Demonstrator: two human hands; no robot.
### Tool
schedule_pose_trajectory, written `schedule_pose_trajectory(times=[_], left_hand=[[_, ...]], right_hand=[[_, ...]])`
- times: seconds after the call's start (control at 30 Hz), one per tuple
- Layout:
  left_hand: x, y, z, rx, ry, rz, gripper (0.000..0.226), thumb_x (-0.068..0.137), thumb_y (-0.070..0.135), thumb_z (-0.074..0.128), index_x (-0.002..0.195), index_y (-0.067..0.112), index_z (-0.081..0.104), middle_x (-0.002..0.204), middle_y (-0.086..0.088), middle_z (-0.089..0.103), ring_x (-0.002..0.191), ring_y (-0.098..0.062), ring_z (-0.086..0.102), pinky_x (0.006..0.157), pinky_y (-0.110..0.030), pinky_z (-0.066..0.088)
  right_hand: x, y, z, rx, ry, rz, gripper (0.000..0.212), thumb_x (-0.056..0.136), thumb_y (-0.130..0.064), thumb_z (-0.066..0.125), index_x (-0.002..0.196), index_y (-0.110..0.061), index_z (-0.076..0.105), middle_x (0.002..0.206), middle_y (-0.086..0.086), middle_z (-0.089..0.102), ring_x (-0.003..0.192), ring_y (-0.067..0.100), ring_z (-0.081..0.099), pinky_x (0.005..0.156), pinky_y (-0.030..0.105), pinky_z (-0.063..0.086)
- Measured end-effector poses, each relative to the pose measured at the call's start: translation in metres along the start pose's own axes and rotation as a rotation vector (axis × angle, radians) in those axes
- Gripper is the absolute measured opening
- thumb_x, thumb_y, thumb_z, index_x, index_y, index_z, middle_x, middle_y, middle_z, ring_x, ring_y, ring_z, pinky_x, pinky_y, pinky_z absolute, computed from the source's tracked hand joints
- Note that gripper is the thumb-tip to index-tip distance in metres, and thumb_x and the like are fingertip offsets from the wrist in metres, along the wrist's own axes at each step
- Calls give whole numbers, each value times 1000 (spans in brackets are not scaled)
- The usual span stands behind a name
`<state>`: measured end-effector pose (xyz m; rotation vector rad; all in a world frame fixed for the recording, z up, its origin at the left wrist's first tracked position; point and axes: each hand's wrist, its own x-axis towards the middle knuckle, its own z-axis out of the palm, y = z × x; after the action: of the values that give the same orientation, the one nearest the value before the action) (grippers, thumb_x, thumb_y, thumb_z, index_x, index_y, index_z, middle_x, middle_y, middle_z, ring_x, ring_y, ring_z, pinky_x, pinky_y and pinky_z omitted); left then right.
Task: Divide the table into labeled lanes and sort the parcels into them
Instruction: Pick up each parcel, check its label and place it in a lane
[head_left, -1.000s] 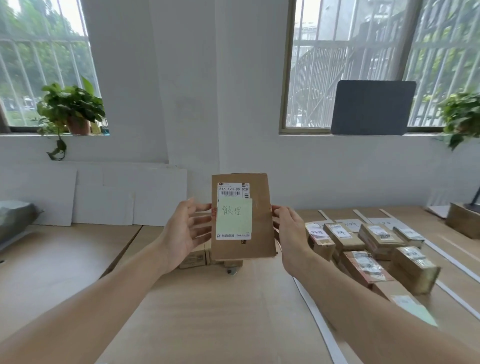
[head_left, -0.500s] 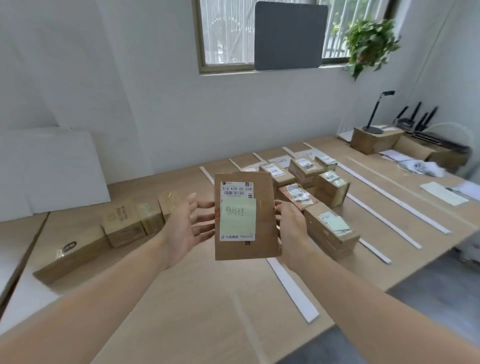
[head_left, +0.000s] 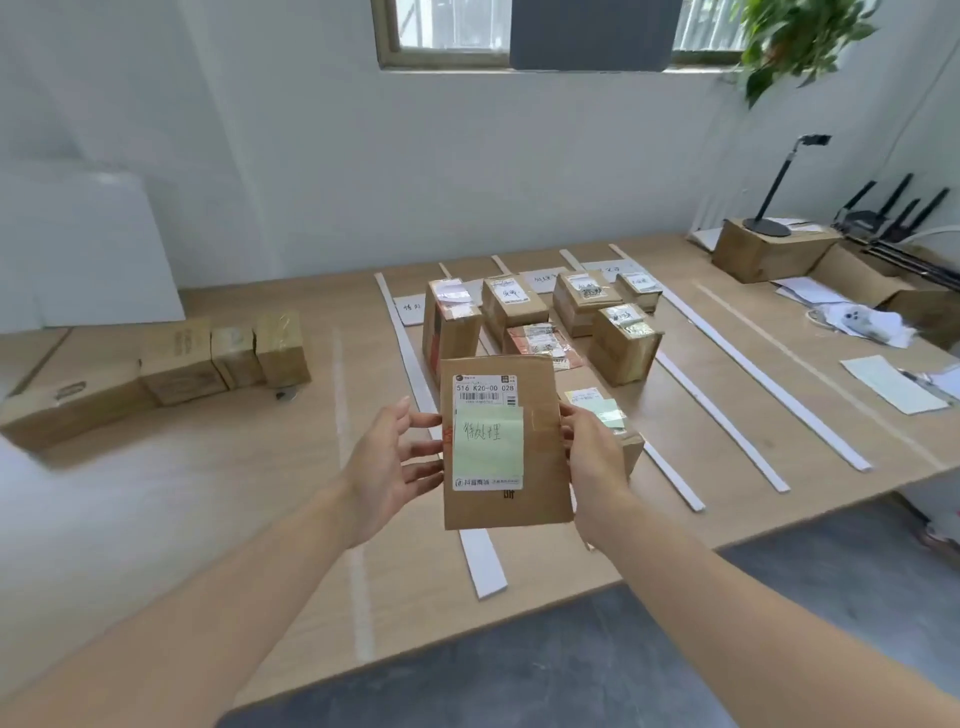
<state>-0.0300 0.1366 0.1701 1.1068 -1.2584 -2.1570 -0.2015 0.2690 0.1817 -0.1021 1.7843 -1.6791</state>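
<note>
Parcel (head_left: 506, 506) held upright between both hands: left hand (head_left: 387, 470) with fingers nearly straight, bracing its left edge; right hand (head_left: 597, 462) curled round its right edge. Likely faults: so light a left brace lets the parcel pivot and drop, or fingertips rub the green note (head_left: 488, 441) loose before it reaches the lane strips (head_left: 483, 564) beyond them

Brown parcel (head_left: 506, 509) w/ white shipping label (head_left: 485, 389), pale-green sticky note (head_left: 488, 441); white lane strips (head_left: 483, 566); light-wood worktop (head_left: 260, 493); grey floor (head_left: 519, 675).

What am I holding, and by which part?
A flat brown parcel, upright, held by its two long side edges between the left hand and right hand.
</note>
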Motion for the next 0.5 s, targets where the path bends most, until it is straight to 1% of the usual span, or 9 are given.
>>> schedule_pose_trajectory(times=[0.07, 0.1, 0.17, 0.23, 0.27, 0.4, 0.5], left_hand=[[-3, -19, 22, -27, 34, -17, 53, 102, 54, 41, 121, 9, 62, 113, -22, 65, 95, -37, 67, 106, -53, 50], [-6, -28, 32, -37, 55, -23, 54, 102, 54, 40, 122, 9, 62, 114, -22, 64, 96, -37, 67, 105, -53, 50], [-8, -43, 51, -57, 86, -22, 54, 102, 54, 40, 124, 10, 62, 118, -20, 63, 99, -37, 66, 104, -51, 51], [-9, -55, 64, -58, 107, -21, 54, 103, 54, 39, 125, 11, 63, 121, -17, 63, 102, -37, 67, 101, -50, 53], [-10, -60, 68, -57, 118, -22, 54, 103, 54, 39, 124, 11, 64, 121, -15, 64, 102, -37, 67, 99, -49, 54], [-3, -80, 72, -65, 151, -50, 53, 103, 54, 38, 122, 12, 65, 120, -12, 66, 102, -36, 69, 97, -47, 54], [6, -96, 68, -94, 152, -91, 54, 104, 54, 37, 123, 12, 66, 120, -11, 67, 102, -35, 68, 99, -48, 54]], right_hand=[[12, 3, -25, -2, -47, 30, 35, 102, -24, 46, 107, -28, 80, 77, -13, 74, 73, 10, 66, 48, 20, 49], [16, 5, -36, -12, -59, 40, 36, 102, -23, 46, 108, -28, 81, 76, -13, 74, 73, 10, 66, 50, 21, 50], [21, 6, -55, -31, -85, 55, 38, 101, -24, 45, 111, -29, 81, 83, -12, 76, 74, 10, 67, 55, 24, 51], [27, 9, -69, -58, -98, 81, 37, 103, -27, 44, 112, -31, 80, 95, -8, 78, 83, 13, 69, 61, 28, 53], [29, 10, -73, -70, -105, 94, 36, 104, -28, 44, 112, -32, 79, 99, -7, 79, 87, 13, 70, 62, 28, 53], [33, 23, -83, -98, -100, 126, 36, 106, -25, 43, 112, -31, 78, 104, -4, 78, 86, 11, 69, 54, 22, 52], [39, 36, -85, -126, -83, 142, 37, 105, -23, 42, 113, -29, 77, 109, -1, 78, 92, 14, 70, 60, 26, 52]])
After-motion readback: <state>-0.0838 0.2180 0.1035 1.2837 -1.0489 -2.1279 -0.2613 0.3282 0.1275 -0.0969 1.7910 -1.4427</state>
